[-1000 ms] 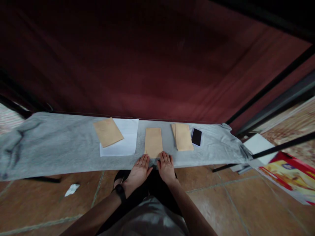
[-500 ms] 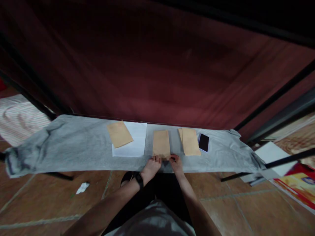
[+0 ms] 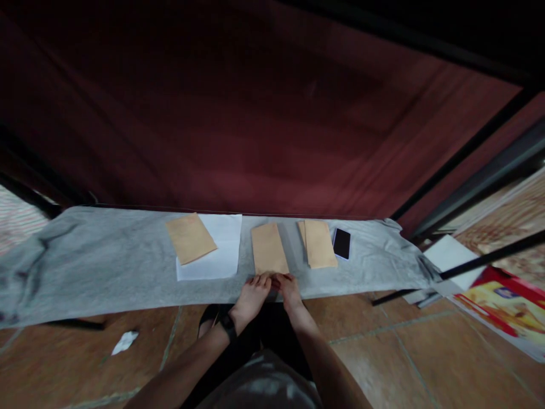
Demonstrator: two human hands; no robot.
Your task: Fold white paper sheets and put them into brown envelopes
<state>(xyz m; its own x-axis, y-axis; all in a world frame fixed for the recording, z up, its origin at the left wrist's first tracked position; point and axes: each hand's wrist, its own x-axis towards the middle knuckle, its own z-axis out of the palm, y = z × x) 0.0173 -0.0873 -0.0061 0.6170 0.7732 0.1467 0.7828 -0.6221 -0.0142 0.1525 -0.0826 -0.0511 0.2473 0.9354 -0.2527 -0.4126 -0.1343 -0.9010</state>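
A tan envelope [image 3: 268,248] lies in the middle of a table covered with grey cloth [image 3: 106,267]. My left hand [image 3: 252,292] and my right hand [image 3: 289,286] sit side by side at the envelope's near edge, fingers curled down and pinching that edge. A dark band is on my left wrist. A second tan envelope [image 3: 189,237] rests on white paper sheets [image 3: 219,255] to the left. A small stack of tan envelopes [image 3: 318,243] lies to the right.
A black phone [image 3: 341,243] lies right of the stack. A dark red curtain hangs behind the table. On the tiled floor are a crumpled white scrap [image 3: 124,342] at left and white sheets and a colourful printed poster [image 3: 502,304] at right, under black metal bars.
My hands lay flat and open at the middle envelope's near end; their fingers have since curled onto its near edge. The view shifted slightly.
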